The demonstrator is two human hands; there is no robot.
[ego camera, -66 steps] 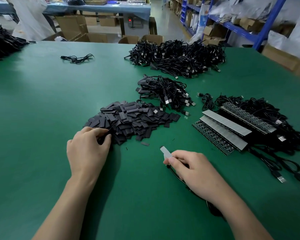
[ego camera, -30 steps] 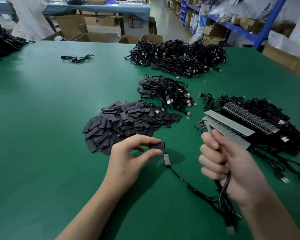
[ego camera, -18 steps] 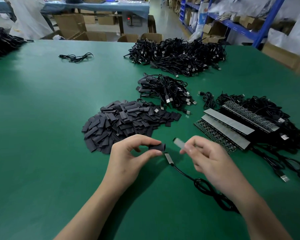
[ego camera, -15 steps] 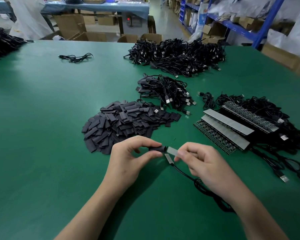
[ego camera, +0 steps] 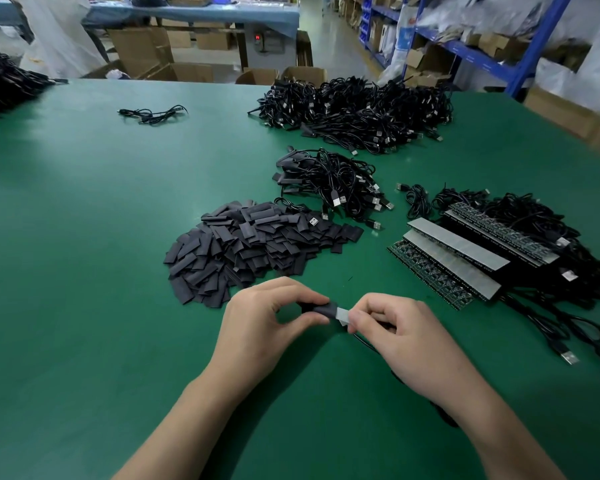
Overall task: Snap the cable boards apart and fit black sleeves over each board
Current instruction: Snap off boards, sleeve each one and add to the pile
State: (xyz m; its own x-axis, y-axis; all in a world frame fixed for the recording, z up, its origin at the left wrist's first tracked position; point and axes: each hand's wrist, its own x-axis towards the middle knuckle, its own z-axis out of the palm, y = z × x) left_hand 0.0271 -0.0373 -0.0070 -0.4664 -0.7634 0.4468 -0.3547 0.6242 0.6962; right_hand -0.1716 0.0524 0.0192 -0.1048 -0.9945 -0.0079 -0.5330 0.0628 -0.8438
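Left fingers (ego camera: 303,295) pinching black sleeve (ego camera: 323,309), right fingers (ego camera: 366,303) pinching board (ego camera: 342,313) (partly sleeved), sleeve pile (ego camera: 250,244) beyond

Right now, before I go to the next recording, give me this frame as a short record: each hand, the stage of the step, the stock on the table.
left hand: grip pinches a black sleeve
right hand: grip pinches a board; its cable runs under the hand
stage: board end at the sleeve's mouth, part of the board bare
sleeve pile: just beyond the hands
unsnapped panels: right side, on tangled cables
cable bundles: behind the sleeve pile
table: green
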